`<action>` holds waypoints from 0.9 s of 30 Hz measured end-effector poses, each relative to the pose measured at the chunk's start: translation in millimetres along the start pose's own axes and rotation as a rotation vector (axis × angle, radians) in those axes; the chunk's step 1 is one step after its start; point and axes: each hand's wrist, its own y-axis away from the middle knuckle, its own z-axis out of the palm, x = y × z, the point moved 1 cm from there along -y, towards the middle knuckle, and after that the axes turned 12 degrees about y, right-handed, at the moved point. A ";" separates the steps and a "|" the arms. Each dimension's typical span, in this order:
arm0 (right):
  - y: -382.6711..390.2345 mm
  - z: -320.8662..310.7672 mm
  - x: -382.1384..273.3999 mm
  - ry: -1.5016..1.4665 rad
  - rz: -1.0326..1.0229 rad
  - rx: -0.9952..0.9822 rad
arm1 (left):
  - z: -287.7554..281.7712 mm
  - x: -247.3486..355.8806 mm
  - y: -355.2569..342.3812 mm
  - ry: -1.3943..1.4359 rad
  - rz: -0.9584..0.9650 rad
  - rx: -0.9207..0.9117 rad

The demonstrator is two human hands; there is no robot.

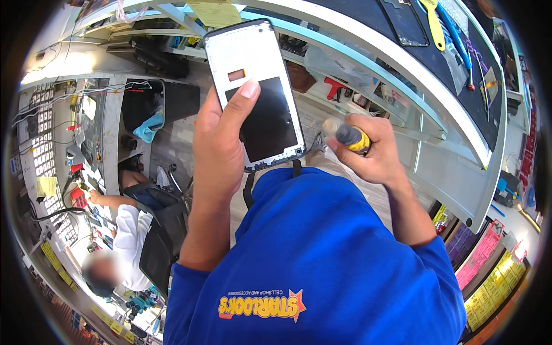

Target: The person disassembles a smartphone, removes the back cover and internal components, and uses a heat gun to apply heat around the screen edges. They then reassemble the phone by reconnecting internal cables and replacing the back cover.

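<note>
My left hand point(221, 138) grips an opened phone point(259, 118) upright on screen, its thumb over the inner side, which shows a white upper panel with a small rectangular cutout and a black lower rectangle inside a dark frame. To the right of the phone, my right hand point(371, 152) is closed around a yellow-and-black cylindrical tool point(353, 138) with a pale tip pointing toward the phone; I cannot tell exactly what it is. The tip and the phone are apart.
A dark-topped bench point(471, 121) at upper right holds a phone part, yellow tool and blue tools. Shelves below hold a red gun-shaped tool point(334, 87). At left, a co-worker in a white top point(135, 247) sits on a black chair at a cluttered desk, beside an open black bin point(178, 106).
</note>
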 end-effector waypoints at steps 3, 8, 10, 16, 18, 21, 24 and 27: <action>4.1 -12.5 8.7 0.253 -0.084 -0.088 | 0.7 11.8 5.1 -0.075 -0.036 -0.067; 1.1 -22.8 4.5 0.393 -0.155 -0.108 | 7.9 23.4 6.8 -0.182 -0.006 -0.136; -2.3 -23.6 1.5 0.422 -0.134 -0.059 | 9.8 25.6 6.9 -0.191 0.012 -0.151; -2.3 -21.6 -2.7 0.451 -0.134 -0.052 | 10.5 26.9 8.0 -0.171 0.027 -0.136; -2.6 -20.0 -2.3 0.439 -0.126 -0.043 | 10.0 27.5 7.4 -0.168 0.046 -0.141; -4.0 -19.9 -2.7 0.443 -0.102 -0.011 | 7.4 30.7 6.9 -0.194 -0.017 -0.146; -1.3 -20.7 -7.6 0.470 -0.110 -0.043 | 6.4 32.6 10.6 -0.205 0.007 -0.146; -0.5 -20.1 -10.8 0.453 -0.112 -0.050 | 5.1 33.9 10.5 -0.187 0.030 -0.163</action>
